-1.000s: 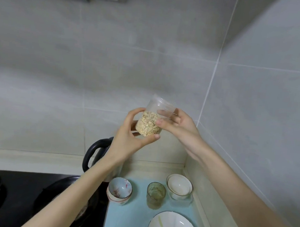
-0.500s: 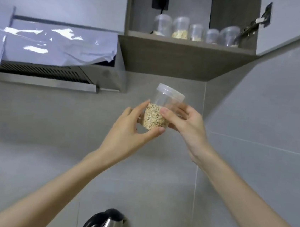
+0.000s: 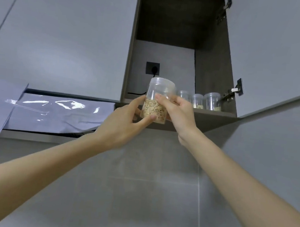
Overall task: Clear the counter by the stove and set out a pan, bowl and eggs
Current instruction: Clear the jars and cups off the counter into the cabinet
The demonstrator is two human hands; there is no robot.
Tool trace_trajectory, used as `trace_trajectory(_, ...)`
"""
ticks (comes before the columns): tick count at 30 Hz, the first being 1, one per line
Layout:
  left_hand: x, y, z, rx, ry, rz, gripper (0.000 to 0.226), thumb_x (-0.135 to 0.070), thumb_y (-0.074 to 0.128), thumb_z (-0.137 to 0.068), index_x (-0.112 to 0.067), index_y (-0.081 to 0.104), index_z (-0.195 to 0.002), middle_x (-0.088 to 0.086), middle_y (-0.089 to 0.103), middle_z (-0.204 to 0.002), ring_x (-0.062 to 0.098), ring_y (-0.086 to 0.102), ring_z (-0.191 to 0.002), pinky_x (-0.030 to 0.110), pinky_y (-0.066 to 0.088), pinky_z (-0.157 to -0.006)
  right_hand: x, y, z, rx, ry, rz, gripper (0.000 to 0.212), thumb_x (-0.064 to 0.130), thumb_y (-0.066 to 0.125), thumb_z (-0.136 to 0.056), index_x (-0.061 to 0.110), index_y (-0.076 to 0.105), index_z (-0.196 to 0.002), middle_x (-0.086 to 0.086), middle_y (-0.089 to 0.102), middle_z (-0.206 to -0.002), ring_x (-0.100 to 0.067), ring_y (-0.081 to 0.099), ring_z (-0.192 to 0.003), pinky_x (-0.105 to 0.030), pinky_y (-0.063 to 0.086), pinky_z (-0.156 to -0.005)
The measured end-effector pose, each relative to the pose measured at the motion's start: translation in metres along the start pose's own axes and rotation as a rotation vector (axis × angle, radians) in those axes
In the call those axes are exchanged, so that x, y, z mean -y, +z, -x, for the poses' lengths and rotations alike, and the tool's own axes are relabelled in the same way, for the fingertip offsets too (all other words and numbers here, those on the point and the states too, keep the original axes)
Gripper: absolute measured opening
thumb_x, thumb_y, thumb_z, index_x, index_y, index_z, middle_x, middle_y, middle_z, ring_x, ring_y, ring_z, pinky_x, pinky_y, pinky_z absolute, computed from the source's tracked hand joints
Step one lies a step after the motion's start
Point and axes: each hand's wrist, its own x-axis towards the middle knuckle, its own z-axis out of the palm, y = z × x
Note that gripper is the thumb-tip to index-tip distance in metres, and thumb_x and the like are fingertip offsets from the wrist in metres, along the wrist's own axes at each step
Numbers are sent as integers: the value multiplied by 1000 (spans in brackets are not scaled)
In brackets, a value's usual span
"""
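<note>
Your left hand (image 3: 124,121) and right hand (image 3: 178,110) both grip the clear lidded jar (image 3: 157,100) (roughly half full of pale flakes).

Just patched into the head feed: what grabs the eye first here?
A clear jar half full of oat-like flakes, held at centre frame by the left hand low on it and the right hand higher. Behind it gapes an open wall cupboard with similar small jars on its shelf. At left, a film-wrapped range hood glints.
</note>
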Motion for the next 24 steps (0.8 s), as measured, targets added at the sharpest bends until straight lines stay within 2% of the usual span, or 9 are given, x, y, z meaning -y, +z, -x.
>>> trace_trajectory(3,14,-8,-15,38,12,-221,54,-52,39,-94,-39,26,-145,-5,57,-125,16,54,-111,39,46,-95,1,6,-19,-35,-10,29,48,41,73,-79,14,63,-118,1,71,-102,-10,67,-93,-26,55,-81)
trace_trajectory(6,28,-15,-30,37,11,-477,51,-46,35,-98,-38,25,-147,-1,34,-149,23,33,-135,42,32,-108,4,11,-39,-91,-47,81,41,42,72,-80,17,64,-111,2,70,-100,-11,66,-94,-29,54,-81)
trace_trajectory(9,37,-19,-43,36,-64,-536,51,-44,32,-100,-35,23,-149,1,17,-158,24,16,-145,45,23,-113,7,19,-61,-140,-83,138,45,47,70,-78,19,63,-113,4,67,-102,-12,64,-94,-28,52,-77)
trace_trajectory(12,48,-16,-47,52,-105,-632,53,-43,31,-100,-30,20,-150,5,20,-156,27,24,-140,45,29,-109,4,32,-80,-158,-82,170,53,49,69,-77,17,60,-117,2,66,-107,-16,63,-98,-32,53,-80)
trace_trajectory(15,61,-12,-45,-18,-68,-777,53,-40,33,-99,-20,25,-147,3,26,-150,25,38,-129,40,42,-98,-2,42,-94,-151,-74,170,50,45,69,-79,15,59,-118,-1,65,-107,-18,63,-98,-32,53,-79)
trace_trajectory(18,67,-9,-43,-78,-30,-839,52,-37,35,-98,-17,30,-145,3,25,-152,25,39,-127,37,42,-93,-9,50,-103,-159,-117,278,44,44,66,-84,16,57,-116,3,62,-105,-15,59,-95,-27,46,-71)
trace_trajectory(22,71,-5,-42,-116,-8,-879,52,-33,36,-97,-17,28,-146,3,23,-154,23,40,-127,34,42,-90,-26,64,-113,-215,-127,485,50,47,61,-87,14,50,-123,-2,60,-111,-18,57,-96,-30,45,-73)
trace_trajectory(24,73,-5,-42,-128,0,-882,51,-30,35,-97,-17,28,-146,3,23,-154,23,40,-127,34,42,-89,-34,71,-117,-239,-145,594,59,49,59,-88,14,45,-132,-5,59,-122,-22,58,-105,-32,47,-76)
